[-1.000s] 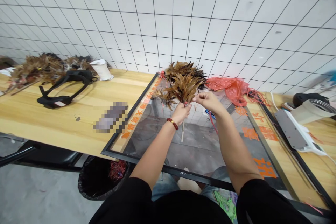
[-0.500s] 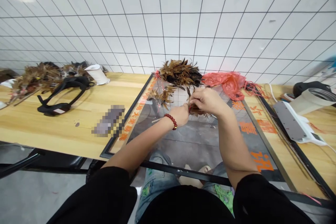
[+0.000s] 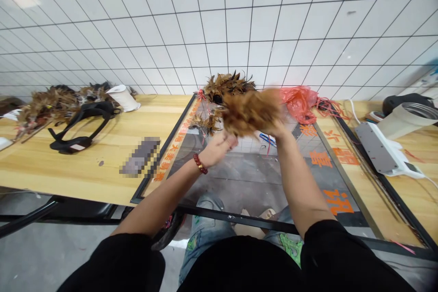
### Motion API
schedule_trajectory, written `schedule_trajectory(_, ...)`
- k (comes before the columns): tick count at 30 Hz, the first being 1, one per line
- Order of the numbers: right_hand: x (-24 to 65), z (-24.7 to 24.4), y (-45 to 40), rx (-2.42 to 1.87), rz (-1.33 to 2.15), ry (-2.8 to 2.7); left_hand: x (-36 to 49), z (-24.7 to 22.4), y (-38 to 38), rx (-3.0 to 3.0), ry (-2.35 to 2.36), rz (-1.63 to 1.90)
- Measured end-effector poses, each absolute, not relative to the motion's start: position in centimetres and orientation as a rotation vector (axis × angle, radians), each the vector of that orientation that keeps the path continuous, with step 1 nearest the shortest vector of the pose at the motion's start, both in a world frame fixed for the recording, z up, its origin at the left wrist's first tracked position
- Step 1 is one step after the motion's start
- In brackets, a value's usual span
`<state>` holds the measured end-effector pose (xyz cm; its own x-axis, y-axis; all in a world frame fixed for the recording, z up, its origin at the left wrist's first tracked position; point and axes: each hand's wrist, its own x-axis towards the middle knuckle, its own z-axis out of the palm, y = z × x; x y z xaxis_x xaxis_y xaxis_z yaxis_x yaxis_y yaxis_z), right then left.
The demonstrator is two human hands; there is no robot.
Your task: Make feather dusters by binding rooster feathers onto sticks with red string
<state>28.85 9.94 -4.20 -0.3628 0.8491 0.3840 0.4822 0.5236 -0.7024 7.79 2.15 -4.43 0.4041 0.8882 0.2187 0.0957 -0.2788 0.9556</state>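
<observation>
A bundle of brown feathers, smeared by motion, is raised above the glass pane. My right hand is at its lower right end and appears closed on it, the fingers mostly covered by feathers. Below its left end is my left hand, fingers curled but blurred; whether anything is in them I cannot make out. A red bead bracelet circles that wrist. Behind lies a larger dark brown feather bundle, with loose feathers nearer on the glass. A blue cutter rests beside my right wrist.
A crumpled red plastic bag and red string lie at the back right. Rightward are a white device and a pale cylinder. On the left are a black headset frame, a white spool and more feathers.
The feather bundle has come up off the glass and shows broadly between my hands. My left hand has shifted left, away from my right hand. The blue cutter is now uncovered.
</observation>
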Motion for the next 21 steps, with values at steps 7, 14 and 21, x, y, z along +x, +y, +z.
schedule_trajectory(7,26.5,-5.0,10.4,-1.154,0.579,-2.098,8.1,-6.5,6.3,0.954,1.167,1.31)
schedule_trajectory(14,26.8,-4.4,10.1,-1.287,0.337,-2.075,8.1,-8.5,7.2,1.219,1.275,1.544)
schedule_trajectory(21,28.0,-5.3,11.1,-1.265,0.508,-2.016,9.8,-7.5,7.5,0.994,1.092,1.646)
